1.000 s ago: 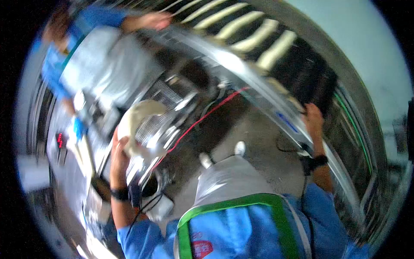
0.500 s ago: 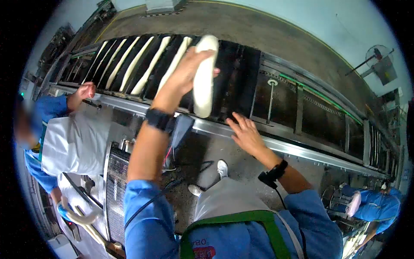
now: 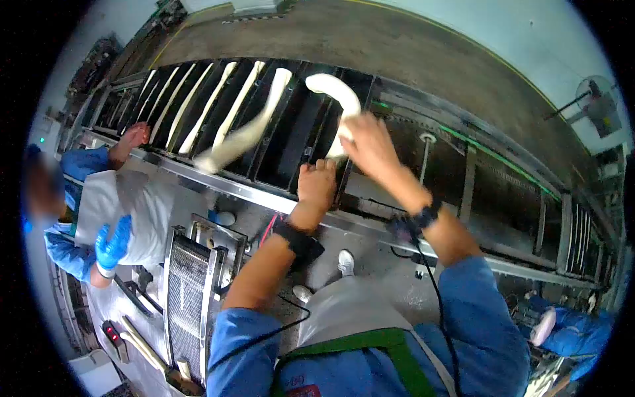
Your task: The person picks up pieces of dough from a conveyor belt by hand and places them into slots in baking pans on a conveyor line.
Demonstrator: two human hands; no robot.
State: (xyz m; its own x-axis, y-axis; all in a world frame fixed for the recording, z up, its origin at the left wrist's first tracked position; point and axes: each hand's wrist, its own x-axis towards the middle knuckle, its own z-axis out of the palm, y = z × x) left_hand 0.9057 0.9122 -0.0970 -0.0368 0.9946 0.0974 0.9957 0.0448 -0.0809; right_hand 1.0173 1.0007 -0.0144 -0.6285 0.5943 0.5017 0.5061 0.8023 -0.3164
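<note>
A long pale dough strip [image 3: 347, 99] bends in an arc over a black pan [image 3: 304, 126], its far end curling left. My right hand [image 3: 370, 145] is closed around the middle of that strip. My left hand [image 3: 317, 184] sits at the pan's near edge, fingers bent together against the strip's lower end; its fingertips are partly hidden. To the left, another dough strip [image 3: 264, 119] slants across its pan, and its near end, smeared by motion, hangs over the metal rail [image 3: 254, 193].
Several more dough strips [image 3: 197, 99] lie in black pans farther left. A co-worker's bare hand [image 3: 135, 134] is by the rail, and their blue-gloved hand [image 3: 114, 241] is raised. A mesh-sided metal frame [image 3: 188, 284] stands below. A conveyor frame [image 3: 469, 185] runs to the right.
The dough I held up in my left hand is now stretched longer over a pan, with both hands on it. A slanting strip appears to the left. The co-worker's gloved hand has let go of its dough.
</note>
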